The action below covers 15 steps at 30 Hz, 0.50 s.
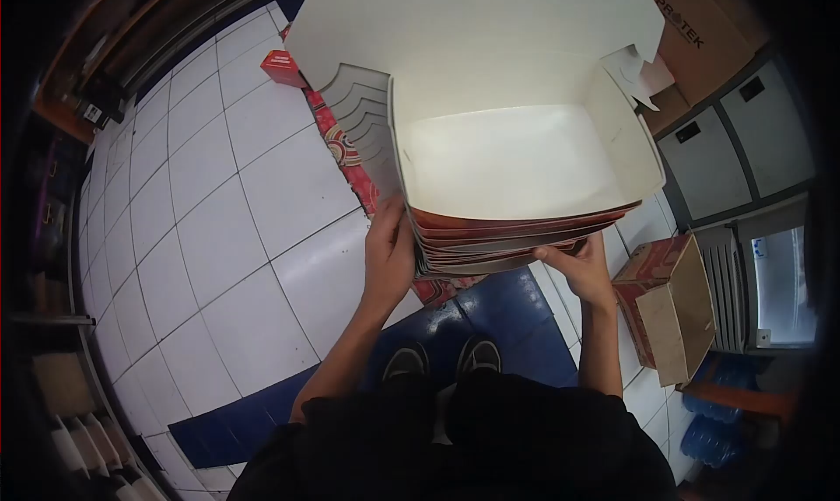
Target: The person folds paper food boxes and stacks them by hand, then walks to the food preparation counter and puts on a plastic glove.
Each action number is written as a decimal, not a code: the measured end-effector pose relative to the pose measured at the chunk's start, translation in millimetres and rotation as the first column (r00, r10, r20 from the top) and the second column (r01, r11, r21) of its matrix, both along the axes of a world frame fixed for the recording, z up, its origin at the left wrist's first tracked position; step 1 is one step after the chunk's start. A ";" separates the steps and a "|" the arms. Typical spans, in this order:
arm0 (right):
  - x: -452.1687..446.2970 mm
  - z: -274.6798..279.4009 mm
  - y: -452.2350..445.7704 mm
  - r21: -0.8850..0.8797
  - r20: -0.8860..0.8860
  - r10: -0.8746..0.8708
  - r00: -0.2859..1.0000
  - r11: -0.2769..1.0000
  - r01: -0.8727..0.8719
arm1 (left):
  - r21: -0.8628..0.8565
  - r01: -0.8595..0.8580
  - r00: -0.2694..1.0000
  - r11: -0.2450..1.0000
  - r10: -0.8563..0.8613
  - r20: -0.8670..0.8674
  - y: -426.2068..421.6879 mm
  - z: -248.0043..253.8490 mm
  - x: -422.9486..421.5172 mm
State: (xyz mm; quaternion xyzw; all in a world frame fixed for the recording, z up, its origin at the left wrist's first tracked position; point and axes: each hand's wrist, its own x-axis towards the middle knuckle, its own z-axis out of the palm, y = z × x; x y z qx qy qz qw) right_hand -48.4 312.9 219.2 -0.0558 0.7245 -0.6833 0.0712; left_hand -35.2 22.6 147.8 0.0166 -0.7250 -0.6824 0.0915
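Observation:
A nested stack of open cardboard food boxes (525, 155), white inside and red outside, is held up in front of me with the lids raised at the far side. My left hand (389, 247) is closed on the near left corner of the stack, its fingertips partly hidden behind the side flaps. My right hand (582, 267) grips the near right edge from below, with the thumb on the front layers and the other fingers hidden beneath. Below the stack, a red patterned surface (353, 170) shows along its left side.
White floor tiles (210, 230) and a blue tiled strip (490, 313) lie underfoot. An open cardboard box (674, 313) stands at right, near blue bottles (713, 440). A large brown carton (700, 28) is at upper right, above grey cabinets (713, 164). Shelving (61, 326) lines the left.

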 end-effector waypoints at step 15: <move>13.8 12.6 8.0 -0.102 0.001 0.088 0.996 0.991 -0.088 | -0.377 -0.152 0.983 0.913 0.178 0.035 -35.7 -93.0 38.6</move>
